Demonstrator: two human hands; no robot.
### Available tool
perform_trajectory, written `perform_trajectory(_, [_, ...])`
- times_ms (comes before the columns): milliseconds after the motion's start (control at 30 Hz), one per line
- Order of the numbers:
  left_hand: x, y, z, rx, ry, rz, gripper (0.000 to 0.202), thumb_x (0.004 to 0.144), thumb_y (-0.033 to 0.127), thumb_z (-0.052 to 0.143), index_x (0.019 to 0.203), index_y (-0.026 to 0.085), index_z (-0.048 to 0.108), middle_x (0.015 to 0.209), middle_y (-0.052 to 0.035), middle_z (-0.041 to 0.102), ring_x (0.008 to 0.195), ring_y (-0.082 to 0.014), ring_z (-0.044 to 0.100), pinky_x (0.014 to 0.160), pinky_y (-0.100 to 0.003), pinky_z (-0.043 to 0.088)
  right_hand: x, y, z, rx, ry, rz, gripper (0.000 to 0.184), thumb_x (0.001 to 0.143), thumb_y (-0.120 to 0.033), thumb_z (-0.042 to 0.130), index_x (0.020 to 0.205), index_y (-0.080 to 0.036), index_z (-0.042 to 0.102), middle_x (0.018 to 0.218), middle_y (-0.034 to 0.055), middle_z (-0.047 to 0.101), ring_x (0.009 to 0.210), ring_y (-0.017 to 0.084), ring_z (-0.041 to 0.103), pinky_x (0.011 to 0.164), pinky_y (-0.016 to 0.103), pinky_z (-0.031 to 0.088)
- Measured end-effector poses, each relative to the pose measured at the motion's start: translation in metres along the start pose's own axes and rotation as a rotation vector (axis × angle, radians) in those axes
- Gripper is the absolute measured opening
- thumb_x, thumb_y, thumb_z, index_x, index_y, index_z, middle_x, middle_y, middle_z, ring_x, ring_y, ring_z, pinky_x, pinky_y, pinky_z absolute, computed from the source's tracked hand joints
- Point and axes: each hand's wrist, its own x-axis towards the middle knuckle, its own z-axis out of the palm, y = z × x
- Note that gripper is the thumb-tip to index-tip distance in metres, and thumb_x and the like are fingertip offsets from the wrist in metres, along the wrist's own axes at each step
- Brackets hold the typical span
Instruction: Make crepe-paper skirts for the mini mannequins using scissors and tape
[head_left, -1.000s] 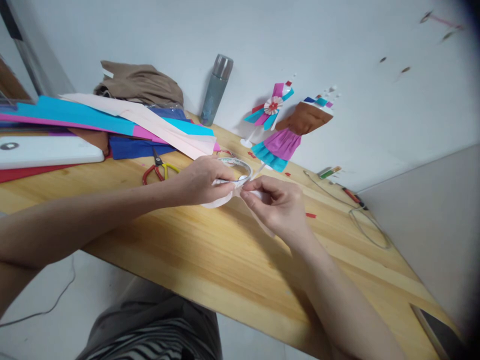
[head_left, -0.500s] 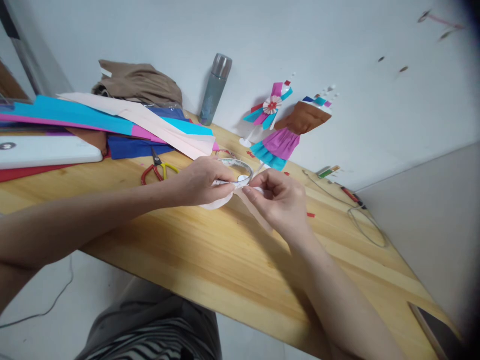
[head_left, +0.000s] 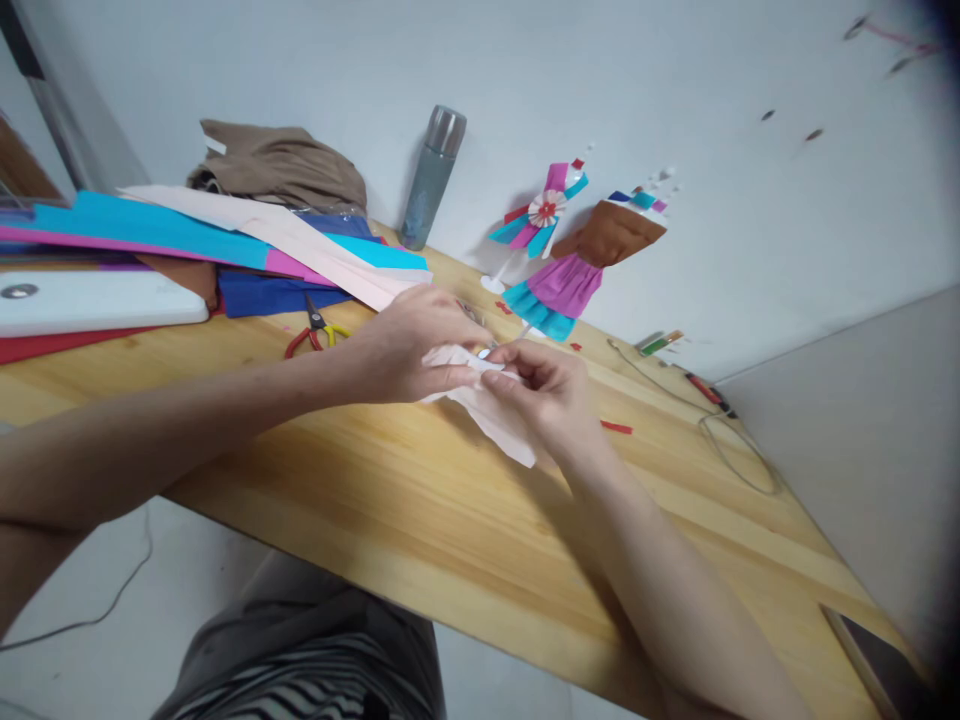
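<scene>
A pale pink piece of thin paper (head_left: 499, 420) is pinched between my two hands above the middle of the wooden table (head_left: 360, 500). My left hand (head_left: 416, 345) closes on its left end, thumb below and fingers above. From the right, my right hand (head_left: 544, 385) grips its upper edge between thumb and fingers. The sheet hangs down creased between them. A small round shiny thing shows just behind the fingertips, mostly hidden. Left of my left hand lie scissors (head_left: 319, 330) with red and yellow handles.
Coloured paper (head_left: 187, 225) is piled at left beside a white case (head_left: 97, 300). A grey bottle (head_left: 433, 180) and two small dress forms (head_left: 546, 210) (head_left: 574, 270) in paper clothes stand along the wall. A cable (head_left: 739, 470) and a dark flat device (head_left: 874, 650) lie at right.
The pink paper has turned so its broad face shows below my fingers. My left hand has tilted over it, and the tape roll ring seen behind the hands is now mostly hidden.
</scene>
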Motion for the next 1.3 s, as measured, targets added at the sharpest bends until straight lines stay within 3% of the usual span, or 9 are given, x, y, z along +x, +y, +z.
perform_trajectory(100, [0.000,-0.002,-0.001,-0.171,0.205,-0.195,0.068,0.072,0.052,0.065,0.127,0.014,0.051,0.131,-0.0153,0.053,0.120,-0.0275,0.049,0.101,-0.040,0.039,0.003,-0.003,0.000,0.240,0.139,0.146,0.011,0.070,-0.028,0.069,0.068,-0.021,0.060,0.051,-0.0033,0.051,0.041,0.010,0.042,0.041,0.024,0.028])
perform_trajectory(200, [-0.002,-0.003,0.008,-0.497,0.284,-0.447,0.068,0.078,0.056,0.056,0.131,0.015,0.045,0.131,-0.0149,0.054,0.116,-0.0253,0.054,0.091,-0.037,0.047,0.005,-0.006,0.000,0.434,0.240,0.224,0.012,0.065,-0.025,0.072,0.066,-0.020,0.061,0.056,-0.0009,0.059,0.045,0.012,0.050,0.044,0.025,0.036])
perform_trajectory(400, [-0.011,0.013,0.035,-1.116,-0.085,-0.701,0.043,0.076,0.038,0.064,0.113,0.016,0.058,0.109,-0.0128,0.067,0.095,-0.0220,0.066,0.068,-0.030,0.056,0.004,-0.003,0.009,0.523,0.253,0.256,0.015,0.064,-0.024,0.071,0.066,-0.018,0.058,0.057,-0.0019,0.059,0.045,0.011,0.051,0.044,0.024,0.038])
perform_trajectory(600, [-0.010,0.027,0.032,-1.042,-0.058,-0.782,0.015,0.079,0.021,0.062,0.074,0.008,0.062,0.062,-0.0041,0.065,0.052,-0.0087,0.059,0.054,-0.021,0.051,0.002,-0.001,0.014,0.467,0.247,0.268,0.020,0.063,-0.028,0.073,0.068,-0.018,0.057,0.055,-0.0024,0.058,0.044,0.012,0.050,0.044,0.025,0.039])
perform_trajectory(733, [-0.009,0.025,0.027,-0.957,-0.153,-0.735,0.016,0.077,0.019,0.061,0.067,0.008,0.064,0.063,-0.0043,0.066,0.052,-0.0083,0.059,0.054,-0.020,0.051,0.003,0.001,0.010,0.392,0.249,0.260,0.020,0.064,-0.031,0.072,0.069,-0.018,0.057,0.055,-0.0024,0.057,0.044,0.012,0.050,0.043,0.025,0.037])
perform_trajectory(1000, [-0.009,0.025,0.029,-0.832,-0.009,-0.702,0.018,0.074,0.026,0.063,0.067,0.010,0.063,0.059,-0.0033,0.065,0.055,-0.0100,0.061,0.056,-0.021,0.052,0.002,0.003,0.013,0.321,0.296,0.192,0.020,0.065,-0.033,0.070,0.068,-0.019,0.057,0.051,-0.0048,0.050,0.041,0.009,0.042,0.042,0.024,0.032])
perform_trajectory(1167, [-0.003,0.013,0.003,-0.712,-0.515,-0.799,0.039,0.072,0.044,0.064,0.052,0.012,0.059,0.049,-0.0041,0.060,0.044,-0.0112,0.057,0.042,-0.019,0.044,0.004,0.005,0.010,0.249,0.308,0.149,0.017,0.067,-0.033,0.068,0.070,-0.019,0.058,0.054,-0.0036,0.050,0.044,0.010,0.043,0.043,0.024,0.032])
perform_trajectory(1233, [-0.002,0.007,-0.016,-0.680,-0.825,-0.711,0.047,0.068,0.051,0.067,0.043,0.013,0.057,0.045,-0.0065,0.059,0.041,-0.0127,0.055,0.040,-0.021,0.043,0.004,0.006,0.008,0.188,0.297,0.125,0.016,0.069,-0.032,0.066,0.070,-0.018,0.058,0.055,-0.0030,0.050,0.046,0.010,0.042,0.044,0.024,0.031])
perform_trajectory(1300, [-0.002,0.003,-0.031,-0.824,-0.961,-0.551,0.040,0.067,0.049,0.069,0.048,0.015,0.064,0.048,-0.0069,0.062,0.042,-0.0139,0.056,0.042,-0.023,0.044,0.004,0.005,0.007,0.090,0.271,0.070,0.014,0.072,-0.031,0.064,0.070,-0.019,0.058,0.056,-0.0031,0.048,0.048,0.010,0.041,0.045,0.024,0.030])
